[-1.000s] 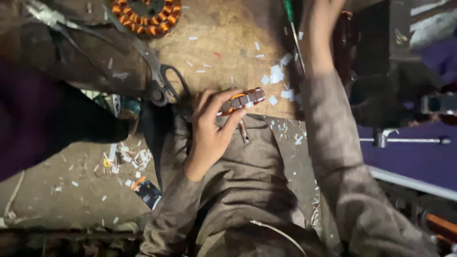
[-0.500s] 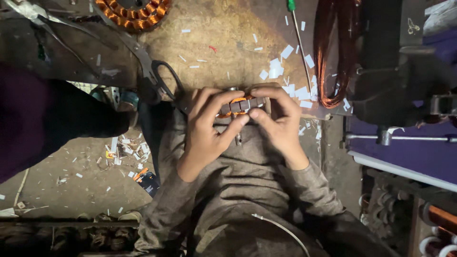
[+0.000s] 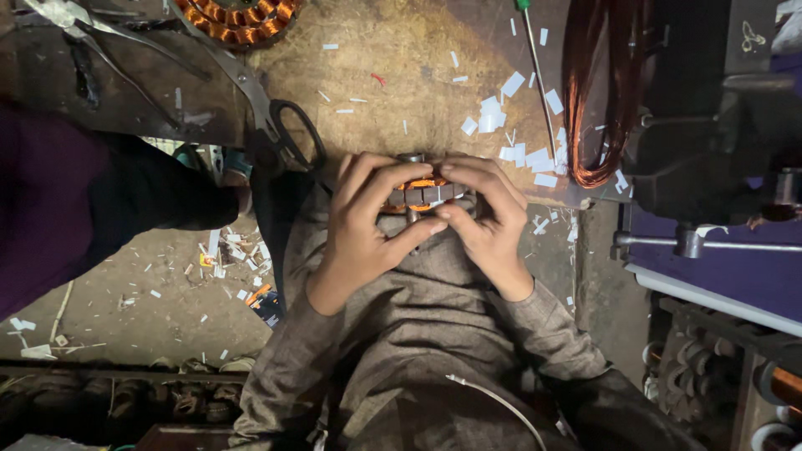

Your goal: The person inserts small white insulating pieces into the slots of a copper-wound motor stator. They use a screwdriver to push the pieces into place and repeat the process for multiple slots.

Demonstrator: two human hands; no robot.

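Note:
A small motor armature (image 3: 415,193) with copper windings and a metal shaft sits between both my hands, at the near edge of a worn wooden workbench (image 3: 393,75). My left hand (image 3: 368,221) wraps its left side, thumb under it and fingers over the top. My right hand (image 3: 484,213) grips its right side the same way. Fingers hide most of the part.
Black-handled scissors (image 3: 288,134) lie left of my hands. A wound copper stator (image 3: 234,17) sits at the bench's far edge, a coil of copper wire (image 3: 597,92) at right beside a dark machine (image 3: 718,108). A green-handled screwdriver (image 3: 535,58) and white paper scraps (image 3: 510,125) lie about.
My right hand came back from the far side of the bench and closed on the armature beside the left hand. Both hands now hold it closer together.

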